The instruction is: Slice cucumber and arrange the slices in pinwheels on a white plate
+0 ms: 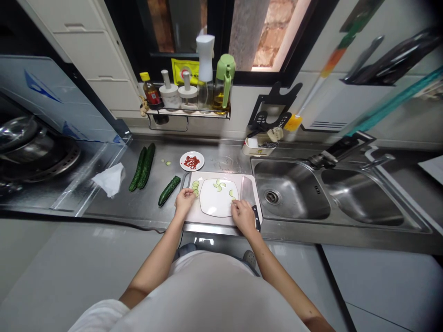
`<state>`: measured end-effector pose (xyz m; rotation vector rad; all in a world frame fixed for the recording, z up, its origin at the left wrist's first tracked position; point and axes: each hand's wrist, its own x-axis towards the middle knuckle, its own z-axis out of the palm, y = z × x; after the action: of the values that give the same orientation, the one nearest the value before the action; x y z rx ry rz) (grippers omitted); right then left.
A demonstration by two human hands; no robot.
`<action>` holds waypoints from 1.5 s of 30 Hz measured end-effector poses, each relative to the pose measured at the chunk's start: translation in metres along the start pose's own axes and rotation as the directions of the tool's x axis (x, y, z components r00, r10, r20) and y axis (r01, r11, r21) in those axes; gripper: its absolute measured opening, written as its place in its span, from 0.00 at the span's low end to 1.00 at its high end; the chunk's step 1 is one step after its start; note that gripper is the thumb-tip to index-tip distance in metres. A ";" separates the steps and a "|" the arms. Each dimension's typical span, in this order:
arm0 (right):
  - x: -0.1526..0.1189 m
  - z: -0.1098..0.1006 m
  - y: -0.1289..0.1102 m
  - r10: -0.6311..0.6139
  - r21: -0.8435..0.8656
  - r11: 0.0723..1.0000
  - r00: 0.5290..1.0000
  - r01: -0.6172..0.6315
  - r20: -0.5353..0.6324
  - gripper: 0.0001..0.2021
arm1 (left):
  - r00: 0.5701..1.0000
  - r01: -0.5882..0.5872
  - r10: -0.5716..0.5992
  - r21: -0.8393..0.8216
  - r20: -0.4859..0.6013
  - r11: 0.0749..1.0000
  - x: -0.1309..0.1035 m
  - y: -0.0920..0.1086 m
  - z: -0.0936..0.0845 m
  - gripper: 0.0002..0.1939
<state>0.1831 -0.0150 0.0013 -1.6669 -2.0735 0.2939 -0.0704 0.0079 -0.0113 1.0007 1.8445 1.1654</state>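
A white squarish plate (215, 207) lies on a pale cutting board (194, 220). On the plate, several cucumber slices (219, 185) form a small fan near the far rim, with another slice (231, 193) near the right rim. My right hand (244, 216) is at that right rim, fingers pinched on a cucumber slice. Left of the plate, a row of cucumber slices (195, 185) rests on the board, and my left hand (184, 203) pinches a slice at its near end. Partly under the plate's right side lies a knife (246, 188), its black handle beside my right wrist.
A cut cucumber (169, 191) and two whole cucumbers (142, 167) lie to the left, near a crumpled white cloth or paper (109, 180). Behind the board stands a small dish of chopped red pieces (182, 162). A double sink (294, 189) is right; a pot (27, 145) is far left.
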 end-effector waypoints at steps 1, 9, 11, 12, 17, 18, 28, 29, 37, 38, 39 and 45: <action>0.002 -0.001 -0.003 0.003 0.027 1.000 1.000 -0.003 -0.007 0.16 | 1.000 0.015 -0.013 -0.115 0.016 0.993 0.000 0.004 0.001 0.15; 0.028 -0.017 -0.035 0.021 0.327 0.945 0.999 -0.004 -0.046 0.13 | 0.981 0.051 0.021 -0.363 0.193 0.930 -0.015 0.038 0.006 0.18; 0.034 -0.018 -0.044 0.022 0.399 0.917 0.999 -0.008 -0.030 0.12 | 0.968 0.058 0.033 -0.351 0.248 0.935 -0.020 0.045 0.007 0.17; 0.037 -0.018 -0.048 0.020 0.438 0.899 1.000 -0.011 -0.016 0.13 | 0.961 0.060 0.042 -0.350 0.275 0.935 -0.022 0.048 0.008 0.16; 0.048 -0.014 -0.062 0.026 0.622 0.781 0.999 -0.050 0.048 0.11 | 0.928 0.083 0.069 -0.384 0.366 0.920 -0.030 0.057 0.012 0.15; 0.049 -0.014 -0.063 0.023 0.642 0.764 0.998 -0.055 0.059 0.10 | 0.924 0.089 0.071 -0.392 0.375 0.916 -0.031 0.058 0.012 0.15; 0.056 -0.021 -0.065 0.052 0.750 0.653 0.994 -0.105 0.093 0.10 | 0.910 0.205 -0.057 -0.326 0.410 0.923 -0.040 0.066 0.011 0.20; 0.056 -0.022 -0.065 0.058 0.757 0.645 0.994 -0.107 0.090 0.10 | 0.886 0.275 -0.113 -0.315 0.449 0.908 -0.041 0.065 0.010 0.22; 0.056 -0.026 -0.064 0.045 0.779 0.616 0.993 -0.116 0.112 0.10 | 0.586 0.736 -0.300 -0.339 0.753 0.587 -0.043 0.071 0.012 0.19; 0.056 -0.026 -0.064 0.037 0.779 0.617 0.992 -0.116 0.119 0.10 | 0.569 0.753 -0.293 -0.343 0.768 0.562 -0.043 0.072 0.012 0.17; 0.055 -0.026 -0.063 0.029 0.778 0.618 0.992 -0.115 0.124 0.10 | 0.557 0.763 -0.281 -0.349 0.781 0.544 -0.042 0.073 0.012 0.15; 0.056 -0.027 -0.057 -0.018 0.779 0.615 0.986 -0.118 0.164 0.09 | 0.594 0.738 -0.200 -0.429 0.780 0.521 -0.040 0.076 0.012 0.22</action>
<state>0.1381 0.0220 0.0623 -1.1446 -1.5846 1.2071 -0.0247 -0.0014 0.0616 0.2447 0.8217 0.8616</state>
